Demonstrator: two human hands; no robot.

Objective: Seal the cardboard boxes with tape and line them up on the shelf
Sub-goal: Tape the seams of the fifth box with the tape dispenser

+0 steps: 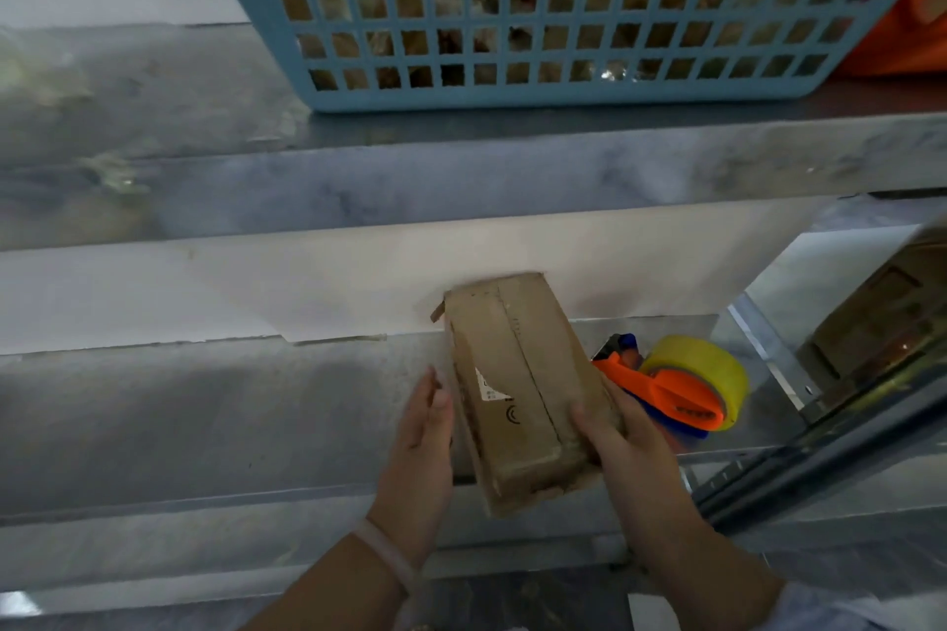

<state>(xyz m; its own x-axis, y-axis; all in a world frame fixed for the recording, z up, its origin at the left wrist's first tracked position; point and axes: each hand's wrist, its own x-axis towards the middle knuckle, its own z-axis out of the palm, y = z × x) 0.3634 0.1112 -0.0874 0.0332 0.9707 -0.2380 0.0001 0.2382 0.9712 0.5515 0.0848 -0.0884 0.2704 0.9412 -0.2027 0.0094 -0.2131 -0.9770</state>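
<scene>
cardboard box (517,389) is being gripped by the right hand (620,446); the left hand (423,441) is hovering straight-fingered alongside it. tape roll (692,374) is sitting just past the right hand.

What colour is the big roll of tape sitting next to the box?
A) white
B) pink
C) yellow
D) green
C: the roll of tape, mounted on the orange dispenser just to the right of the cardboard box, is bright yellow.
</scene>
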